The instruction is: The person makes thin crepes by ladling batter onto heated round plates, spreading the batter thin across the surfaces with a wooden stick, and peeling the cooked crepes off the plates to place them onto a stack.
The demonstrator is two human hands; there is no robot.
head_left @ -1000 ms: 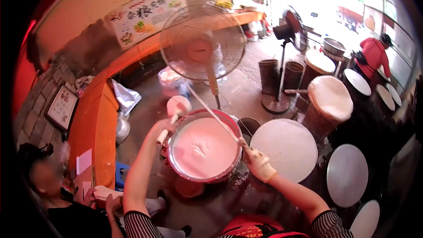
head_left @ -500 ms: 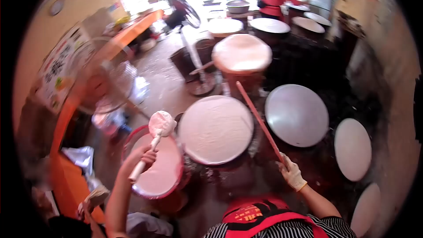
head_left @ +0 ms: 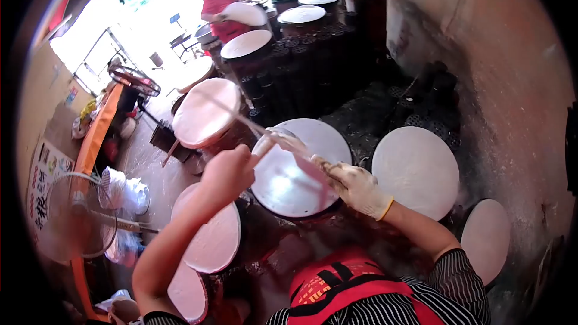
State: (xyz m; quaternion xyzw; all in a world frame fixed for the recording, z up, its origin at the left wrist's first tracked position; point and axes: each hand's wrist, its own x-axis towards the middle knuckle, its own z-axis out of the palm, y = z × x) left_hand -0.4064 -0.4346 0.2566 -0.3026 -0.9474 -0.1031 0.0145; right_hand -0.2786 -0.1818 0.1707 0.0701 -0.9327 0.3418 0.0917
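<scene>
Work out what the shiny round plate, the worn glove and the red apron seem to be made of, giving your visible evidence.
Plate: probably metal, smooth; grey with a bright glare.
Glove: likely knitted fabric, matte off-white, hugging the hand.
Apron: apparently cloth, red with yellow print, following the body; whether coated, unclear.

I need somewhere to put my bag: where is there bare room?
Pale floor shows between the white bags and pinkish rounds; dark floor between the shiny griddle and red apron. Crowded around that griddle: left hand, right hand, ladle, stick.
</scene>
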